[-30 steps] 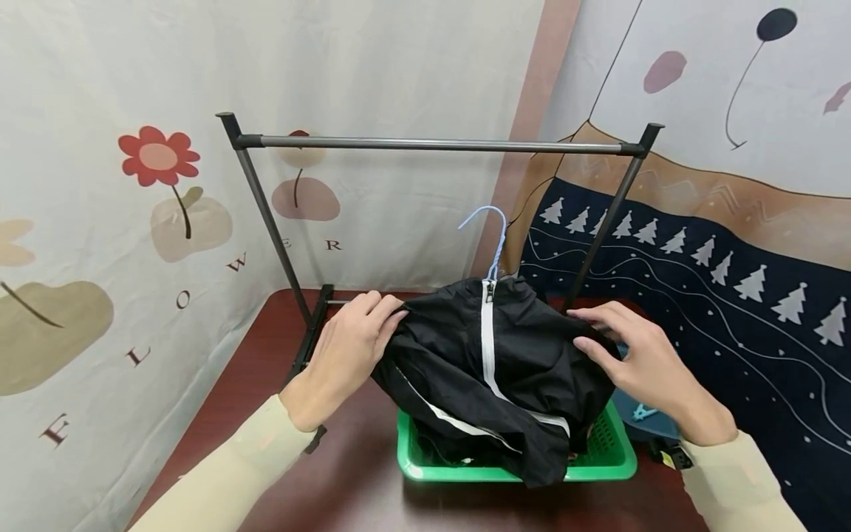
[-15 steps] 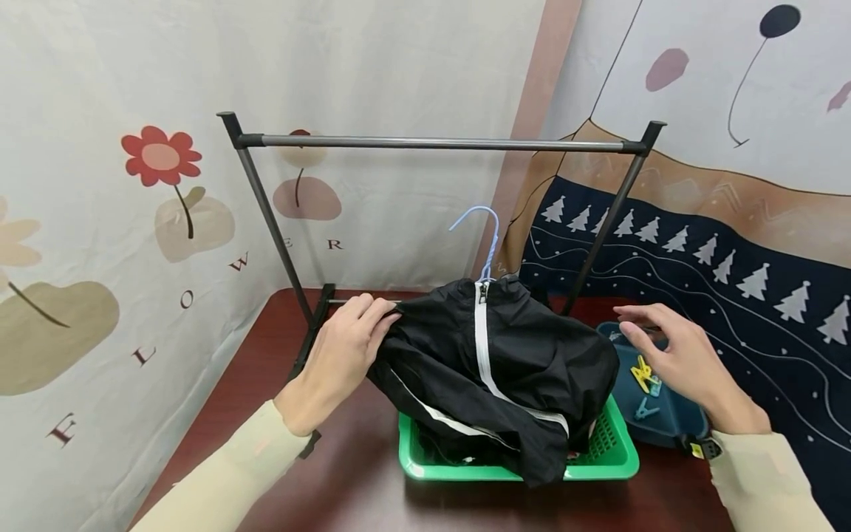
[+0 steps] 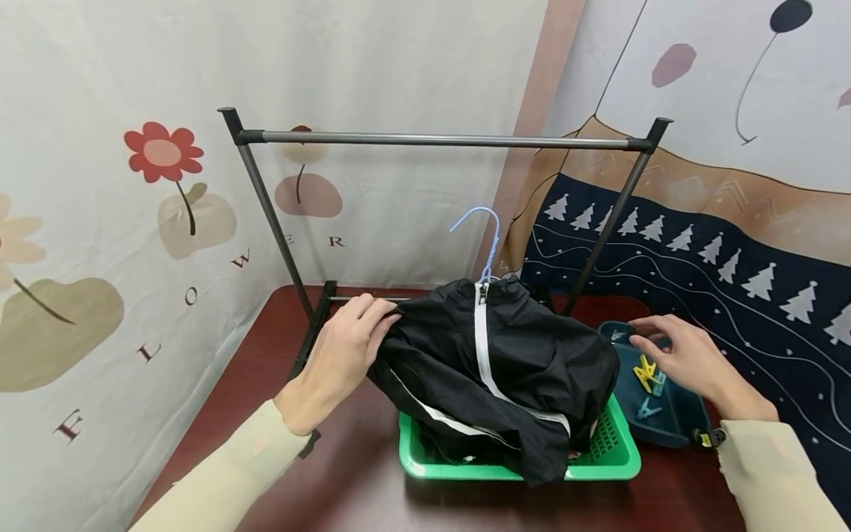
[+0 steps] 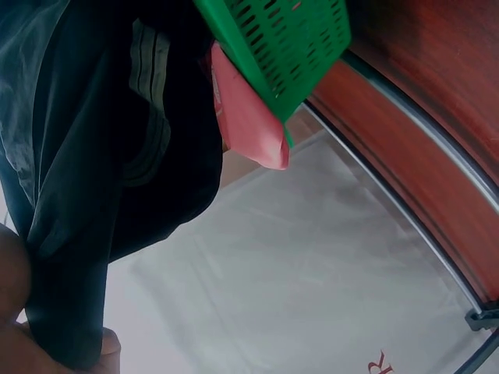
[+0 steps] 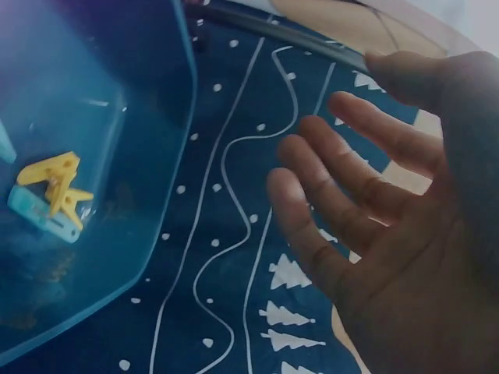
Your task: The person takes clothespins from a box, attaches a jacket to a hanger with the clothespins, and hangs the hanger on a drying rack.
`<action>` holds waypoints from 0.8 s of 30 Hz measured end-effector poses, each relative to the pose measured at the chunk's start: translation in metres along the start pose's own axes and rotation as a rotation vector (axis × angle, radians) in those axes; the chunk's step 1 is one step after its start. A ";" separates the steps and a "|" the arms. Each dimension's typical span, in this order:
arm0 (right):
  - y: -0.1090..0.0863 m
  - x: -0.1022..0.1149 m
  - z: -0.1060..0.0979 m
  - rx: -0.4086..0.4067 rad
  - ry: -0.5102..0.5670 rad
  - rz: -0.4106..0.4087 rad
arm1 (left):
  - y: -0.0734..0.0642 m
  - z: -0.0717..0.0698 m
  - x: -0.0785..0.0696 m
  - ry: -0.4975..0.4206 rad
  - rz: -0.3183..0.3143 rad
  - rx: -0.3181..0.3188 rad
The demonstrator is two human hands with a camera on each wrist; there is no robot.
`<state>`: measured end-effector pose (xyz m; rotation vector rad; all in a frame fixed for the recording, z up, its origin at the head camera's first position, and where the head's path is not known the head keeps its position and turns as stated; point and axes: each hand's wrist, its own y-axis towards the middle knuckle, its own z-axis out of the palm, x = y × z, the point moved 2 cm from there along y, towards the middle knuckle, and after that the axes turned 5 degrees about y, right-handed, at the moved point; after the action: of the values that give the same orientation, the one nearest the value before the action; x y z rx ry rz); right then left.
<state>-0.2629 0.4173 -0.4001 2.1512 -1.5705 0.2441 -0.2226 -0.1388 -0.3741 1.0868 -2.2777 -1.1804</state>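
Observation:
A black jacket with a white zip strip is on a blue wire hanger, whose hook points up. My left hand pinches the jacket's left shoulder between thumb and fingers; the left wrist view shows the dark cloth in that grip. My right hand is away from the jacket, above a dark blue bin. In the right wrist view its fingers are spread and hold nothing. Yellow clothespins and a light blue clothespin lie in the bin.
Below the jacket stands a green basket on the dark red table. A pink cloth sticks out of it. Behind, a grey metal rack spans the table. Printed curtains hang at the back and right.
My right hand has let go of the jacket's right shoulder and moved right, over the blue bin. My left hand has kept its pinch and barely moved; the hanger hook tipped slightly left.

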 end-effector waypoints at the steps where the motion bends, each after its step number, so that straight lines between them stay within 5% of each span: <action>1: 0.002 -0.002 0.000 0.025 -0.004 0.003 | 0.000 0.000 0.000 0.000 -0.001 0.001; 10: 0.008 -0.021 0.011 0.237 -0.032 0.042 | -0.004 0.000 -0.002 -0.006 -0.014 0.013; 24: 0.016 -0.039 0.021 0.402 -0.059 0.080 | -0.007 -0.002 -0.004 -0.009 -0.031 0.022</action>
<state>-0.2937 0.4373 -0.4299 2.4111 -1.7638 0.5705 -0.2159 -0.1395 -0.3785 1.1309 -2.2936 -1.1779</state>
